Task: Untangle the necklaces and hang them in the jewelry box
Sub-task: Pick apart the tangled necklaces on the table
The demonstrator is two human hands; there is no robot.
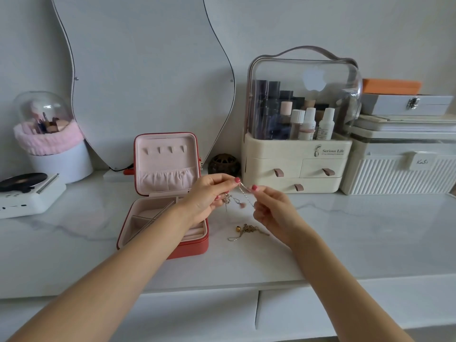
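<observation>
Silver necklace (237, 197): held above the surface (345, 230), pinched between left hand (209, 193) and right hand (274, 208), tangled clump dangling. Gold necklace (246, 230): heaped mid-surface, just right of jewelry box (172, 193), lid open and upright

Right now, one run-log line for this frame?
phase: untangling | left hand: pinches silver necklace | right hand: pinches same chain | gold necklace: on counter | jewelry box: open, hooks bare
</observation>
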